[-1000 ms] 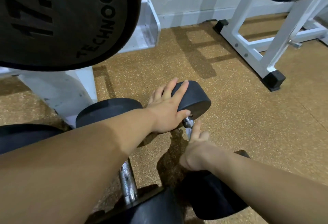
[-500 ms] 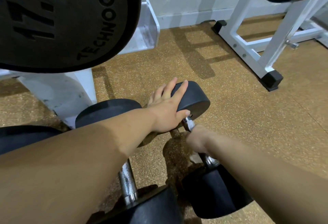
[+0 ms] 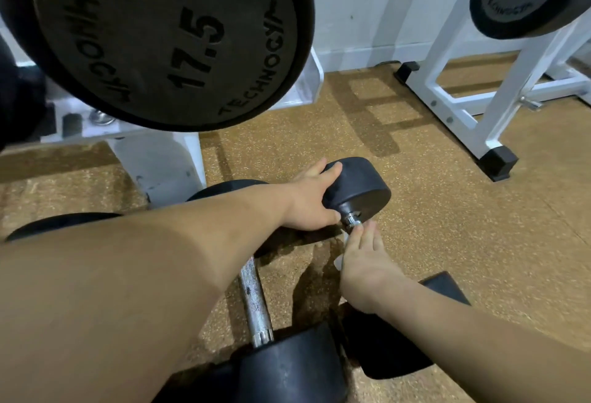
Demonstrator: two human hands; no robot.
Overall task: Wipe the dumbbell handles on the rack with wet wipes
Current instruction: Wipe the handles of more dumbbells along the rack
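Centrally, over speckled tan gym flooring (image 3: 447, 211), the left hand (image 3: 311, 203) clasps a black rubber dumbbell head (image 3: 364, 185); the right hand (image 3: 364, 265) covers a white wipe (image 3: 338, 262), grip unclear.

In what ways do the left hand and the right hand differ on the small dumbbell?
The left hand grips the far head of the dumbbell, fingers above, thumb below; the right hand lies along the chrome handle. Only the right hand has a white wipe under it; the left hand shows none. Both touch the same dumbbell.
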